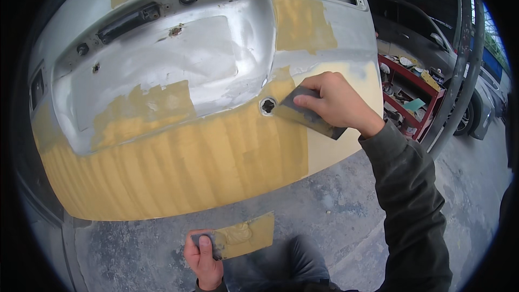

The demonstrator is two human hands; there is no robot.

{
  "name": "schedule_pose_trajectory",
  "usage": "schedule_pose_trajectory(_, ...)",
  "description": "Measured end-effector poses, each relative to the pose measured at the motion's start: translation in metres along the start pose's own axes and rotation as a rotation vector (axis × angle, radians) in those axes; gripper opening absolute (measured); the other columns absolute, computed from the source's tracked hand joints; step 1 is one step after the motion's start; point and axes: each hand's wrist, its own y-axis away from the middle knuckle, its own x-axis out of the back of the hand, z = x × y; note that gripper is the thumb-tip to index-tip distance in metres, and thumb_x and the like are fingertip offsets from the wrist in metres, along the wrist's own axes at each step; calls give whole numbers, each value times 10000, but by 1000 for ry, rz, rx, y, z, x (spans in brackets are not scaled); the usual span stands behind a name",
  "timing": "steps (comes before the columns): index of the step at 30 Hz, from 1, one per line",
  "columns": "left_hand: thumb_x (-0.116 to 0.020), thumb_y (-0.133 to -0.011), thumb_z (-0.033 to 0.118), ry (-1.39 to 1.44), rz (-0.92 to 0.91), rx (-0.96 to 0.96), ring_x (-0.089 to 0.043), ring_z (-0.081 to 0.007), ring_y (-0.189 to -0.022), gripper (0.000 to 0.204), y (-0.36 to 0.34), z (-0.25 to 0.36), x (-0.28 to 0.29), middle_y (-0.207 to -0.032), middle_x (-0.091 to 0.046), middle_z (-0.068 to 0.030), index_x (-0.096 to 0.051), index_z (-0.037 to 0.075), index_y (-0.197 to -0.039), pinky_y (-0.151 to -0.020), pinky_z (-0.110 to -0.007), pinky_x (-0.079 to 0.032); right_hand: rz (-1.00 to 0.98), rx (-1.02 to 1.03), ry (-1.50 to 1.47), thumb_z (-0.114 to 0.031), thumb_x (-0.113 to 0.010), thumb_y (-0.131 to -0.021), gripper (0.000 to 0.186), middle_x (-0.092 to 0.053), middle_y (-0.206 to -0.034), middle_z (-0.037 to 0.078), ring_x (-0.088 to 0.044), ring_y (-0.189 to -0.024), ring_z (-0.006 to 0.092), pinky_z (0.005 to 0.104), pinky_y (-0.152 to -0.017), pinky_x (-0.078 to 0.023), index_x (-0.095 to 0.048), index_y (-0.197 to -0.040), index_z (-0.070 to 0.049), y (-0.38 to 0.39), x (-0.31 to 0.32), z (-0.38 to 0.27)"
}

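A red shelf rack [412,94] loaded with small items stands beyond the right hand [336,100], and a silver car [476,105] is parked further out behind two grey poles [464,65]. The concrete floor [335,211] lies under both hands. Nothing sits between the hands and the work.

The car body panel [178,103] fills the space above the left hand [203,257] and to the left of the right hand. It is bare grey metal up top and coated in yellow filler [178,167] across its lower band.

The right hand is closed around a grey spreader [307,114], its edge pressed on the panel just beside a small round hole [267,106]. The left hand, low and well apart from the panel, pinches a flat board [240,237] carrying a lump of yellow filler, thumb on top.
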Motion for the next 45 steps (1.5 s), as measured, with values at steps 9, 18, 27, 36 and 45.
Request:
schedule_pose_trajectory(9, -603, -1130, 256, 11, -8, 8, -554, -87, -850, 275, -1, 5, -3, -937, -653, -35, -633, -6, -1051, -783, -260, -451, -66, -27, 66, -190, -765, -944, 216, -753, -895, 237, -717, -856, 439, 468, -781, -561, -789, -1029, 7, -6, 8, -2)
schedule_pose_trajectory(18, -564, -1156, 234, 104, 95, 37, -594, -96, -967, 251, -15, 7, -35, -1065, -685, -42, -644, -3, -1149, -888, -274, -486, 23, -69, -455, -133, -758, -996, 196, -757, -885, 124, -661, -778, 150, 323, -727, -540, -763, -1115, 23, 85, -9, -34)
schedule_pose_trajectory(27, -525, -1178, 224, 209, 10, 98, -645, -119, -1080, 267, -22, -2, -72, -1195, -711, -59, -641, -2, -1259, -978, -293, -517, 220, 591, 27, -108, -746, -858, 283, -805, -1201, 49, -737, -1014, 207, 333, -822, -581, -814, -1133, -88, 161, -48, -69)
schedule_pose_trajectory(36, -535, -1174, 257, 227, 133, 69, -657, -146, -1094, 295, -20, -8, -86, -1220, -709, -80, -631, 0, -1282, -989, -315, -527, 64, 596, -26, -103, -741, -878, 278, -788, -1206, 42, -725, -1052, 217, 338, -887, -578, -804, -1148, -83, 173, -61, -71)
schedule_pose_trajectory(45, -509, -1183, 266, 215, 198, 3, -648, -146, -1080, 295, -20, 2, -51, -1167, -701, -87, -612, -5, -1233, -991, -320, -512, 789, -540, -1363, -137, -596, -1135, 265, -776, -1223, 109, -722, -1096, 131, 334, -967, -580, -698, -1319, 26, 159, -46, 43)
